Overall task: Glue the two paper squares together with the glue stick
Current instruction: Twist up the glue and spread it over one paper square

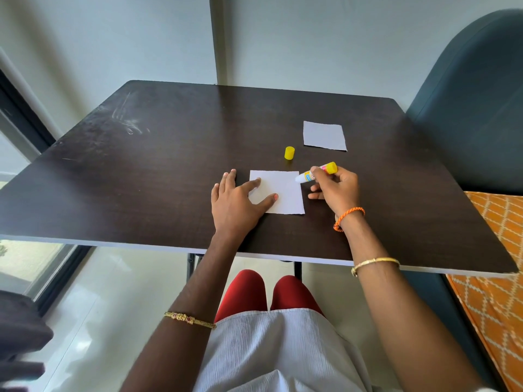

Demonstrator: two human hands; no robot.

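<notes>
Already the right hand has its grip around the uncapped yellow glue stick, tip at the far right corner of the near white paper square on the dark table; the flat, open left hand pins only its left side, so a stroke may crumple the free edge. The second white paper square lies well beyond it.

A single wide-angle view looks from the person's head, forward and steeply down across the dark brown wooden bench, whose near edge crosses the lower middle of the picture. It sits close: both forearms reach in from the bottom edge, and the person's lap shows beneath the bench. The pale wall behind fills the top, with straight lines bowed toward the edges.
</notes>
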